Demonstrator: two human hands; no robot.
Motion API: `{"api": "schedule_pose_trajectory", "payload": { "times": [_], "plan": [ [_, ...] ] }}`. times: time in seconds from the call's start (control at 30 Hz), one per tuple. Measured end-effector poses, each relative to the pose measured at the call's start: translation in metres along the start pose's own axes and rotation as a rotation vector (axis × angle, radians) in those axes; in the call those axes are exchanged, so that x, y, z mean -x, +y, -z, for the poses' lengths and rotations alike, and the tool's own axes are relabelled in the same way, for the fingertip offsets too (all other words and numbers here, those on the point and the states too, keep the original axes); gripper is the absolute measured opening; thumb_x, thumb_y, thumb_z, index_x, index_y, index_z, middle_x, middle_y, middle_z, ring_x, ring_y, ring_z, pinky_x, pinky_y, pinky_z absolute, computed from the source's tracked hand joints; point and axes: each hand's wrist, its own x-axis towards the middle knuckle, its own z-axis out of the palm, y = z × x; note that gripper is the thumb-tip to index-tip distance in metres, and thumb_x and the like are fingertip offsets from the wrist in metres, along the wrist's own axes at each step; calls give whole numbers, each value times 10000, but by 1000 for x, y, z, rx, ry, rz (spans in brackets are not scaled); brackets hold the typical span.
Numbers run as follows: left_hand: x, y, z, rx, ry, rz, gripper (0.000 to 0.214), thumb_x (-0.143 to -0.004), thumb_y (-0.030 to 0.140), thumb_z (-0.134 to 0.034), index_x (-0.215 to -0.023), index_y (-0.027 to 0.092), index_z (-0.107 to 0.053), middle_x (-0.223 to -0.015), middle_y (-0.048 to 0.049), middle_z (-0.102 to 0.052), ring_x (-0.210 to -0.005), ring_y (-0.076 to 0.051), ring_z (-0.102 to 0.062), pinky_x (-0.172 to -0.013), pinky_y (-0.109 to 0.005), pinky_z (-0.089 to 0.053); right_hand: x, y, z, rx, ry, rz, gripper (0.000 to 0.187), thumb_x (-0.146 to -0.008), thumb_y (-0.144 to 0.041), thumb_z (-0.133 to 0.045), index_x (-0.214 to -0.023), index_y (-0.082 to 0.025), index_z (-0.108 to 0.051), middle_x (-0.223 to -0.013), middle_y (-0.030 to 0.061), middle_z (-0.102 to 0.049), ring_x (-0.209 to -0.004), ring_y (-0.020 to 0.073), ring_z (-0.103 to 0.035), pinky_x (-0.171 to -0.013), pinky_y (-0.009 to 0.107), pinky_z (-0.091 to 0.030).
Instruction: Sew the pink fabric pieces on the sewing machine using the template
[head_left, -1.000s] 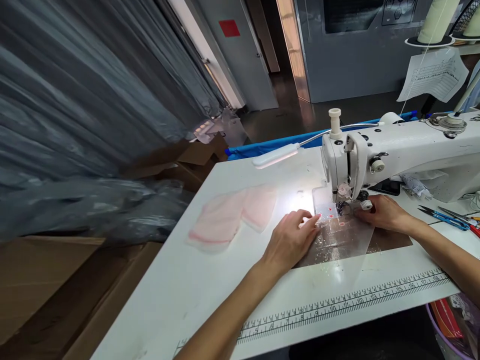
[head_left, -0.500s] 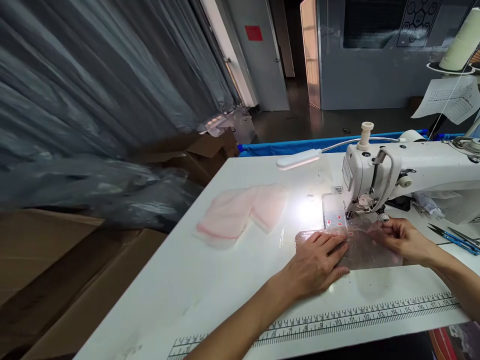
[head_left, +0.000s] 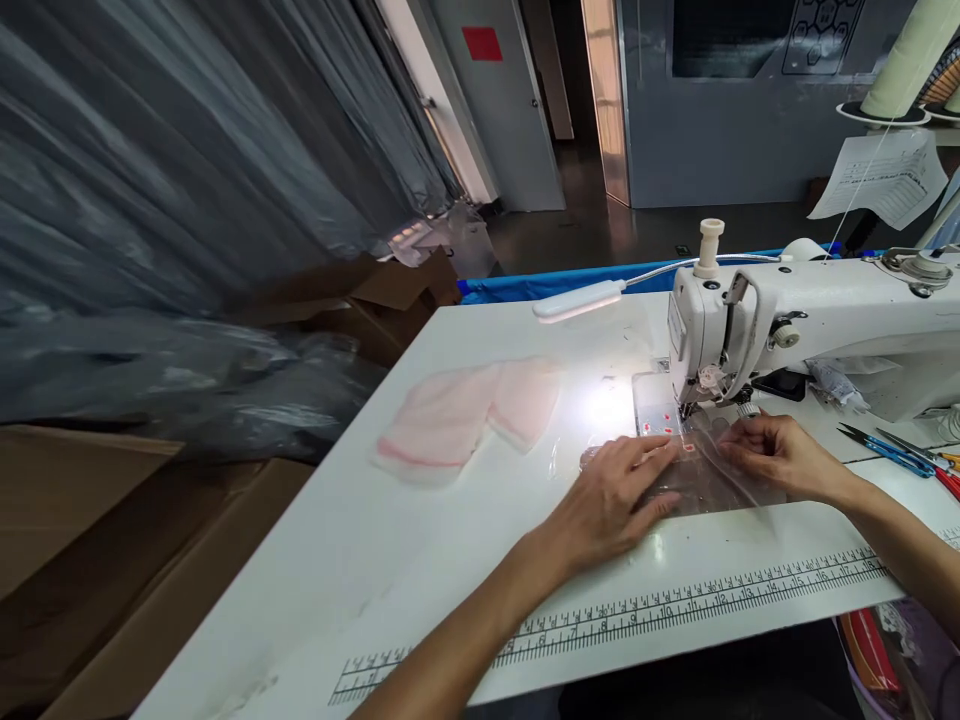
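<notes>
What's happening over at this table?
A person has both hands on a clear plastic sheet at the front of a white sewing machine. The left hand rests spread over it, while the right hand pinches it farther right. Pale pink pieces lie to the left on the white table; blue snips lie to the right.

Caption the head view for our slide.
Left hand flat on clear film, right hand pinching it at a sewing machine.

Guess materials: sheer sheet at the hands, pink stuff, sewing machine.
Sheer sheet: plastic film or organza, can't tell; see-through, with bright glints. Pink stuff: probably thin fabric; matte, soft-looking. Sewing machine: likely painted metal; smooth white, soft sheen.
</notes>
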Motion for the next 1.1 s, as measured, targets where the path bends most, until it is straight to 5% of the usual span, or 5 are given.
{"api": "schedule_pose_trajectory", "payload": {
  "times": [0.13,0.27,0.4,0.7,1.1],
  "plan": [
    [-4,1,18,371,65,407,416,-952,493,-500,-1107,157,-691,-806,-52,-690,-631,-143,-619,-594,-289,-539,-3,-14,-19,-195,-10,-82,382,-812,-511,-667,-901,-140,-633,-589,-42,-471,-489,72,-358,-421,206,-251],
    [-6,0,25,763,-20,633,608,-888,680,-459,-1000,132,-697,-833,-81,-677,-635,-153,-645,-524,-264,-537,-14,-31,-44,-196,21,-80,208,-876,-349,-631,-899,-144,-656,-627,-25,-536,-515,69,-421,-448,192,-310],
    [-3,-4,24,871,-78,704,684,-830,667,-560,-1248,126,-583,-893,-83,-684,-682,-178,-676,-568,-300,-574,-19,-42,-49,-156,-135,17,295,-912,-361,-609,-1123,-160,-657,-827,37,-682,-625,103,-576,-545,217,-446],
    [-3,5,6,618,16,781,569,-790,298,-647,-1317,157,-485,-743,21,-663,-492,-122,-636,-454,-238,-515,-11,7,-16,763,-53,499,326,-967,-259,-462,-1203,-203,-680,-1063,132,-646,-970,239,-607,-810,376,-527],
    [-5,-10,3,561,114,826,681,-691,404,-765,-1278,175,-505,-703,51,-652,-432,-100,-567,-471,-260,-492,-23,26,-4,644,-38,472,350,-979,-306,-485,-1290,-257,-637,-1172,97,-614,-910,194,-612,-767,331,-541]
  ]
}}
